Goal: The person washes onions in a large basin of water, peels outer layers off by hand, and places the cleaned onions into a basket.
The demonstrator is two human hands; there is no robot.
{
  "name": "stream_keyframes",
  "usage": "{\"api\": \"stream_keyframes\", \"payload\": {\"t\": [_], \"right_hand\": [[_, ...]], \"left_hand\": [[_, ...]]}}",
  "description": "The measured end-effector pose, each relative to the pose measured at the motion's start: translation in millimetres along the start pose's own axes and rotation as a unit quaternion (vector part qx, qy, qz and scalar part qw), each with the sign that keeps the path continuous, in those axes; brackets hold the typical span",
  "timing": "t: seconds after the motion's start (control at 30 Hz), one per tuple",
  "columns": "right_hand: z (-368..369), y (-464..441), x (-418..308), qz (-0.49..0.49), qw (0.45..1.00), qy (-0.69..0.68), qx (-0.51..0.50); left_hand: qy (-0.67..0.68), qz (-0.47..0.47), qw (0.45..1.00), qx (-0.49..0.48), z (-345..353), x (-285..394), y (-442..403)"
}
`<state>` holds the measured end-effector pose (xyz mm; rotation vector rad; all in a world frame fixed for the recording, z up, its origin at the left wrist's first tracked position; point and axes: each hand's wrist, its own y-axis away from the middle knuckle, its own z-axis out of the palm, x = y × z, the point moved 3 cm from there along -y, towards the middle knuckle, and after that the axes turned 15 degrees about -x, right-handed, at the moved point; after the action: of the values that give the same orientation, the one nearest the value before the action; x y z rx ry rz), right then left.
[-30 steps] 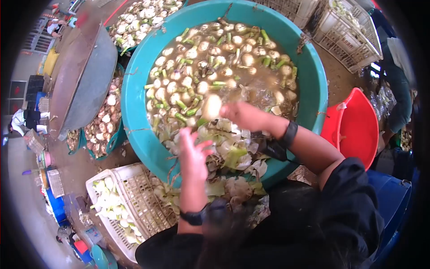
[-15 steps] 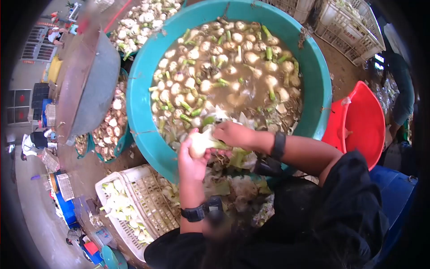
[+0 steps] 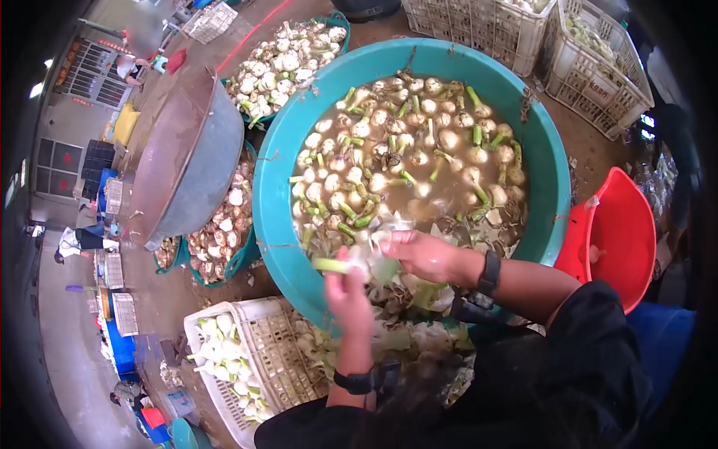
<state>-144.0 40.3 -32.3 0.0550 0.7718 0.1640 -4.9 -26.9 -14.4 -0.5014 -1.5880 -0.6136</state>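
Observation:
My left hand (image 3: 348, 298) grips a fresh garlic bulb by its base, with the pale green stem (image 3: 330, 265) sticking out to the left. The bulb itself is blurred by motion. Just right of it, my right hand (image 3: 428, 256) pinches whitish loose skin (image 3: 384, 241) between thumb and fingers. Both hands are over the near edge of a big teal tub (image 3: 278, 247). In its muddy water float several garlic bulbs (image 3: 448, 140) with short green stems. Peeled skins (image 3: 422, 295) are heaped below my hands.
A white crate (image 3: 280, 346) of clean bulbs stands at lower left. At right is a red tub (image 3: 624, 232). A large metal pan (image 3: 183, 161) tilts at left beside baskets of bulbs (image 3: 280, 67). More crates (image 3: 598, 82) stand at upper right. People (image 3: 82, 239) are far left.
The bulb in my left hand has turned, its stem now pointing left instead of right. My right hand has moved off the stem and holds loose skin. The view has shifted.

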Motion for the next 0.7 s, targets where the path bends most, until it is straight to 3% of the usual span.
{"api": "stream_keyframes", "payload": {"t": [0.03,0.13,0.2,0.23,0.27,0.3,0.33,0.4,0.43,0.47,0.53,0.63,0.7], "right_hand": [[3,6,-1,-0.058,0.982,0.176,-0.040],[2,34,-15,-0.066,0.955,0.266,-0.112],[3,43,-55,-0.037,0.984,0.156,-0.077],[-9,35,-57,-0.050,0.944,0.321,-0.063],[-10,32,-51,-0.046,0.944,0.322,-0.062],[3,25,-52,-0.094,0.854,0.511,-0.033],[17,18,-52,-0.136,0.724,0.677,-0.002],[36,2,-54,-0.158,0.813,0.561,-0.007],[37,-6,-54,-0.155,0.814,0.560,-0.004],[38,-14,-53,-0.173,0.801,0.571,-0.046],[36,-19,-57,-0.190,0.787,0.580,-0.086],[36,-18,-54,-0.164,0.744,0.628,-0.155],[38,-7,-44,-0.279,0.634,0.717,-0.078]], "left_hand": [[0.279,-0.033,0.957,0.075,-8,-13,-5],[0.571,-0.088,0.812,0.085,-34,-17,-14],[0.556,-0.098,0.820,0.092,-45,-17,-11],[0.538,-0.111,0.832,0.083,-45,-16,-8],[0.541,-0.113,0.829,0.083,-39,-13,-6],[0.421,-0.082,0.898,0.100,-34,-6,-4],[0.292,-0.050,0.949,0.111,-26,3,-2],[0.254,-0.028,0.960,0.111,-17,9,1],[0.140,0.000,0.987,0.077,-18,9,2],[0.022,0.027,0.999,0.040,-16,15,2],[0.031,0.034,0.998,0.048,-14,25,5],[-0.031,-0.030,0.998,0.036,-16,25,5],[0.099,-0.122,0.983,0.091,-13,13,5]]}}
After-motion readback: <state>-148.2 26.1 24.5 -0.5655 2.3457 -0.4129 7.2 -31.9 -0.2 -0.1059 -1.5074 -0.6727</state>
